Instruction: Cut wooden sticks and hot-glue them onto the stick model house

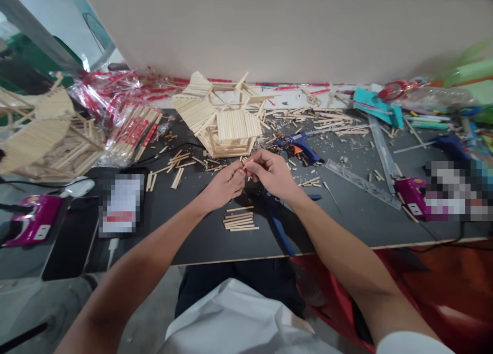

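My left hand (225, 183) and my right hand (271, 172) meet above the dark table (346, 215), fingers pinched together on a short wooden stick (245, 162). Just below the hands lies a small row of cut sticks (239, 220). Behind the hands stands a small house model made of sticks (221, 118), with slanted roof panels. A blue glue gun (298, 146) lies right of the model. A blue-handled tool (279, 225) lies under my right wrist.
Packets of sticks in red-printed wrappers (127, 118) and another stick model (42, 138) sit at the left. A clear ruler (362, 183), purple devices (33, 223) (412, 195), a phone (121, 205) and loose stick offcuts lie scattered. The wall rises behind.
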Motion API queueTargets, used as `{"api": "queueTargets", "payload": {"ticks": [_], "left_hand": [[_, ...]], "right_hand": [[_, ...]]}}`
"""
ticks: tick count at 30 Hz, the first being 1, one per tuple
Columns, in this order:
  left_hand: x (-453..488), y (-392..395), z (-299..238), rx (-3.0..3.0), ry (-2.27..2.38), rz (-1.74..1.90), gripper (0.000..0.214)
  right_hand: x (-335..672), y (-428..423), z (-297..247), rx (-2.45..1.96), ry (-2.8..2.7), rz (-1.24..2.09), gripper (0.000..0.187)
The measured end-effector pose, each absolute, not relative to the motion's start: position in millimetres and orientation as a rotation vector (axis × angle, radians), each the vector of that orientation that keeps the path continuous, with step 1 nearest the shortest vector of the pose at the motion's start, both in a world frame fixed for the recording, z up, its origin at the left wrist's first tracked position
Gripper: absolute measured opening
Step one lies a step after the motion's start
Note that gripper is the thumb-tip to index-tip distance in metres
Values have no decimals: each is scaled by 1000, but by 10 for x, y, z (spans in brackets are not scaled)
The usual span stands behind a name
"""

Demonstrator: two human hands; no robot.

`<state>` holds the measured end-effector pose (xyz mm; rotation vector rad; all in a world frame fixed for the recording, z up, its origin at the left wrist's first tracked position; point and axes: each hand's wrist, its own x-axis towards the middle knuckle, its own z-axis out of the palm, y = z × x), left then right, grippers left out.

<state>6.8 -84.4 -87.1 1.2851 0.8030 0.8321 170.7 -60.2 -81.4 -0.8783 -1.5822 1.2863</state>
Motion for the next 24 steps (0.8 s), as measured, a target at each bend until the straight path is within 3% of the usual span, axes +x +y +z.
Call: {"api": "queueTargets", "payload": {"ticks": [17,24], "left_hand": [[54,-836,-824,1249,747,793,19],[-63,-790,-811,1608,919,875,34]], "right_hand": [[1729,-641,-795,-847,-1626,1217,28],[1752,-584,-802,-914,-1596,1307,40]]}}
